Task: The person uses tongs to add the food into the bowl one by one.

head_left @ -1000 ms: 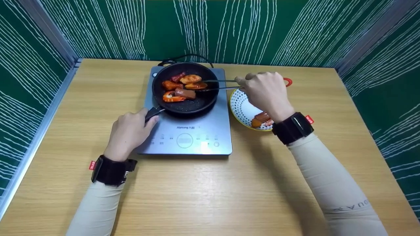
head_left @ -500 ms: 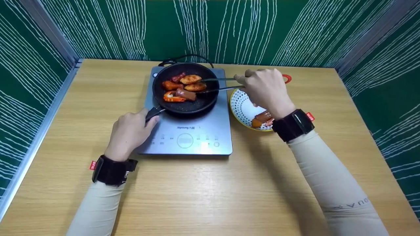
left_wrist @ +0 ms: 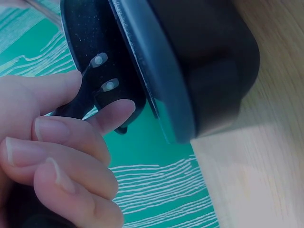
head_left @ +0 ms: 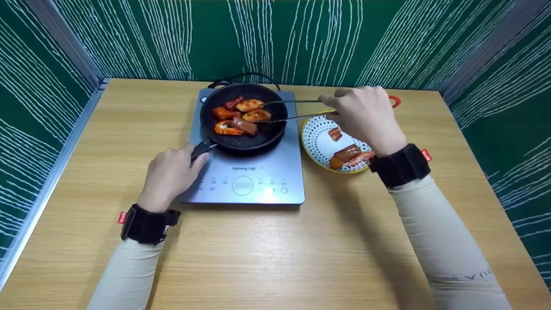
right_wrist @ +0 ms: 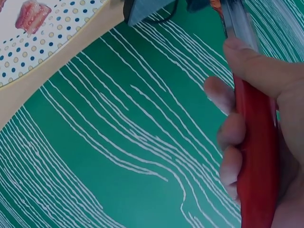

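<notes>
Black frying pan [head_left: 247, 141] sits on the induction cooker [head_left: 267, 162], its handle [head_left: 200, 150] gripped in my left hand [head_left: 170, 176]. My right hand [head_left: 366, 116] holds tongs [head_left: 301, 101], tips [head_left: 269, 121] spread about a chicken wing [head_left: 257, 116]; a slack squeeze could drop it onto the cooker. The dotted bowl [head_left: 313, 146] stands just beside. Only the right wrist view shows my fingers [right_wrist: 231, 128] curled round the red grip [right_wrist: 259, 161].
</notes>
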Action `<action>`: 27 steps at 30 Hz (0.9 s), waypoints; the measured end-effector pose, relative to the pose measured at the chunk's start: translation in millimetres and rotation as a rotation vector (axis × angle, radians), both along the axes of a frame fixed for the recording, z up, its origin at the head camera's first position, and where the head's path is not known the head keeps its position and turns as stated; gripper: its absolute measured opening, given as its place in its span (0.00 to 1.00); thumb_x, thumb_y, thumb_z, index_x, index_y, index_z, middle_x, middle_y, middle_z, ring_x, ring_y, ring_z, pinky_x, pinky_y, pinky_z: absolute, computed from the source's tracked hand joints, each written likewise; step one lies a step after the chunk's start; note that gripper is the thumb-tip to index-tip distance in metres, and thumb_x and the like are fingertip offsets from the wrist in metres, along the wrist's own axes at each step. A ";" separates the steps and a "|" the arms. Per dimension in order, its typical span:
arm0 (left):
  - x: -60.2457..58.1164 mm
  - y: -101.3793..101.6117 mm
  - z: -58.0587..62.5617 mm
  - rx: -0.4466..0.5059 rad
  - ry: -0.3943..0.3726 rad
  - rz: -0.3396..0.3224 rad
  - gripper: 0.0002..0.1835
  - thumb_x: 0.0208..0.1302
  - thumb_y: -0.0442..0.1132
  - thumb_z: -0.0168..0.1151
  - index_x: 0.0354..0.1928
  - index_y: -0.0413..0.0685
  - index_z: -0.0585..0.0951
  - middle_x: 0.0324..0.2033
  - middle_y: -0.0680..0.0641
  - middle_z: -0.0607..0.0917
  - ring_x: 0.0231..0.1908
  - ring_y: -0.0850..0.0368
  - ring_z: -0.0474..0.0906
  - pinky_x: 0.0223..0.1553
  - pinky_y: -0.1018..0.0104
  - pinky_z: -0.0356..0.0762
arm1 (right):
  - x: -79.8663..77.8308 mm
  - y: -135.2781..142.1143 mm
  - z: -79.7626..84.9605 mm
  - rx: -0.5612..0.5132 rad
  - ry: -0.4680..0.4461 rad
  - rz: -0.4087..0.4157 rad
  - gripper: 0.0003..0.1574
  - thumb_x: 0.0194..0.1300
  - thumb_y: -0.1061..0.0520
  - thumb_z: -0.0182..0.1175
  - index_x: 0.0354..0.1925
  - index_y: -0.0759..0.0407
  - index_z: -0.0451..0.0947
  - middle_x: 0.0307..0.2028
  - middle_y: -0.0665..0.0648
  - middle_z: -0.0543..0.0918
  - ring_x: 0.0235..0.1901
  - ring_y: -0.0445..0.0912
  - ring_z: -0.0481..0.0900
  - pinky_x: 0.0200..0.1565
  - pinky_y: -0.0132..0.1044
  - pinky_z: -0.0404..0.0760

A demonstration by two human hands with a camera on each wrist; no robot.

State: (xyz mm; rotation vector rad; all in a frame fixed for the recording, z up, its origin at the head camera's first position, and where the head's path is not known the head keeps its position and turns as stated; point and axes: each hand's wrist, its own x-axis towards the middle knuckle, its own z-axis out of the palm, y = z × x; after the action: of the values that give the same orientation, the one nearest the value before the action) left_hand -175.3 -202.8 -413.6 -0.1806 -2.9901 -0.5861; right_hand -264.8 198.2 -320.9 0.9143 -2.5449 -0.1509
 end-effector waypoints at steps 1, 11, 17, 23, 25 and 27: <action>0.1 0.1 -0.1 0.000 0.001 0.000 0.20 0.80 0.53 0.60 0.39 0.41 0.77 0.23 0.45 0.73 0.24 0.46 0.72 0.25 0.58 0.59 | 1.4 2.4 1.3 -0.013 -0.005 -0.007 0.24 0.67 0.51 0.76 0.60 0.52 0.87 0.33 0.60 0.87 0.17 0.53 0.69 0.20 0.41 0.60; 0.1 0.6 -0.5 -0.004 0.023 -0.009 0.20 0.80 0.53 0.60 0.38 0.41 0.76 0.23 0.45 0.72 0.23 0.46 0.72 0.25 0.58 0.59 | 28.9 50.4 0.8 -0.225 -0.031 -0.079 0.26 0.66 0.52 0.77 0.60 0.54 0.87 0.39 0.62 0.92 0.23 0.57 0.83 0.18 0.41 0.61; 0.2 -1.0 -1.6 -0.019 0.024 -0.010 0.21 0.80 0.53 0.59 0.39 0.41 0.77 0.22 0.45 0.72 0.23 0.45 0.72 0.24 0.58 0.59 | 48.6 85.6 -14.5 -0.287 -0.051 -0.209 0.26 0.66 0.51 0.77 0.61 0.53 0.87 0.35 0.60 0.91 0.19 0.52 0.77 0.20 0.40 0.58; 0.2 -1.6 -1.4 -0.021 0.011 -0.008 0.21 0.80 0.54 0.58 0.40 0.41 0.77 0.23 0.44 0.73 0.24 0.45 0.72 0.24 0.57 0.60 | 64.5 110.4 -37.2 -0.379 -0.163 -0.355 0.29 0.67 0.48 0.76 0.62 0.57 0.86 0.34 0.62 0.89 0.23 0.54 0.75 0.24 0.42 0.62; 0.2 -1.4 -1.2 -0.018 0.009 -0.007 0.21 0.80 0.54 0.59 0.40 0.41 0.77 0.23 0.44 0.73 0.24 0.45 0.72 0.25 0.57 0.59 | 68.4 116.1 -43.6 -0.399 -0.210 -0.401 0.29 0.67 0.48 0.76 0.62 0.59 0.85 0.32 0.63 0.87 0.25 0.55 0.74 0.25 0.43 0.63; 0.2 -1.1 -1.2 -0.017 0.007 -0.006 0.20 0.80 0.53 0.59 0.40 0.41 0.77 0.23 0.44 0.73 0.24 0.45 0.72 0.25 0.58 0.59 | 70.8 121.1 -48.9 -0.411 -0.249 -0.429 0.29 0.68 0.48 0.75 0.61 0.60 0.85 0.30 0.63 0.85 0.26 0.56 0.73 0.25 0.44 0.63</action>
State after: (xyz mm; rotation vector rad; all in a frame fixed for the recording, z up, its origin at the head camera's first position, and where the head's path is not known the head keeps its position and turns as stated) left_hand -175.1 -203.9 -414.7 -0.1932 -2.9898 -0.5600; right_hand -194.1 319.3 -369.8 0.2379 -2.8124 0.3712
